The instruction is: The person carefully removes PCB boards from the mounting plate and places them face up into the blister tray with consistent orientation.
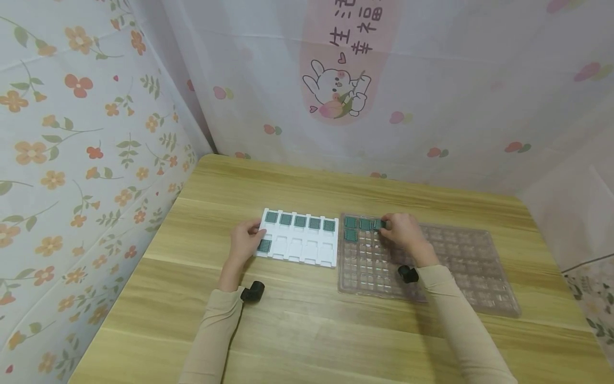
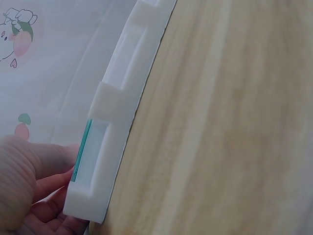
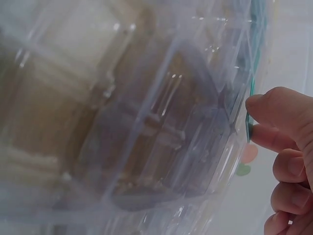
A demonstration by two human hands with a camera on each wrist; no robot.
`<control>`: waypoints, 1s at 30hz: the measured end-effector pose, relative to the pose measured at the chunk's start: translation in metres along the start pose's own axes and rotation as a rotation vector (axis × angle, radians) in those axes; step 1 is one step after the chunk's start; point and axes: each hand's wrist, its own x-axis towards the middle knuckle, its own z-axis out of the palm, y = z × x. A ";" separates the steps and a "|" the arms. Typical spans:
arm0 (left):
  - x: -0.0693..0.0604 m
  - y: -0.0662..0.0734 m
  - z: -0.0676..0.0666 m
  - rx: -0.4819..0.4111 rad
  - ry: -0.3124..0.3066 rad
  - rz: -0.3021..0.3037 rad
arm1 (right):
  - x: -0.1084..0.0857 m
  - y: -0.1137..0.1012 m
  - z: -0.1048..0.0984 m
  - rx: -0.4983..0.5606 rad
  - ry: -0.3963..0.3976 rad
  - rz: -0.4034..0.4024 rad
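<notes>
A white tray (image 1: 303,235) lies on the table with a row of small green circuit boards (image 1: 300,221) along its far side and one more at its near left corner. My left hand (image 1: 245,241) grips the tray's left end, thumb near that corner board. In the left wrist view, the board's thin green edge (image 2: 82,149) shows in its pocket. To the right, my right hand (image 1: 406,233) pinches a green circuit board (image 1: 378,224) at the far row of a clear plastic tray (image 1: 467,265). Thumb and forefinger hold its edge (image 3: 250,117); whether it is seated is unclear.
Three other green boards sit in the clear tray's far left pockets, one being this board (image 1: 351,235). Black wrist cameras (image 1: 253,291) stick out from both wrists. A patterned curtain (image 1: 268,85) hangs behind the wooden table (image 1: 297,330), and another stands at left.
</notes>
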 end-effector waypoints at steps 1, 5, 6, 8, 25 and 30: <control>0.000 0.000 0.000 -0.001 0.000 0.001 | 0.000 0.000 0.000 -0.004 0.002 -0.005; 0.000 -0.001 0.000 -0.008 0.004 0.011 | 0.001 0.003 0.001 -0.032 0.017 -0.033; 0.000 -0.002 0.000 -0.009 0.005 0.014 | 0.000 0.003 0.001 -0.035 0.017 -0.037; 0.001 -0.002 0.000 -0.015 0.004 0.015 | 0.000 0.003 0.001 -0.036 0.017 -0.047; 0.004 -0.001 -0.005 -0.045 -0.036 -0.044 | 0.000 0.009 0.001 -0.003 -0.021 -0.045; 0.004 0.000 -0.005 -0.043 -0.027 -0.048 | 0.001 0.009 0.001 0.001 -0.027 -0.046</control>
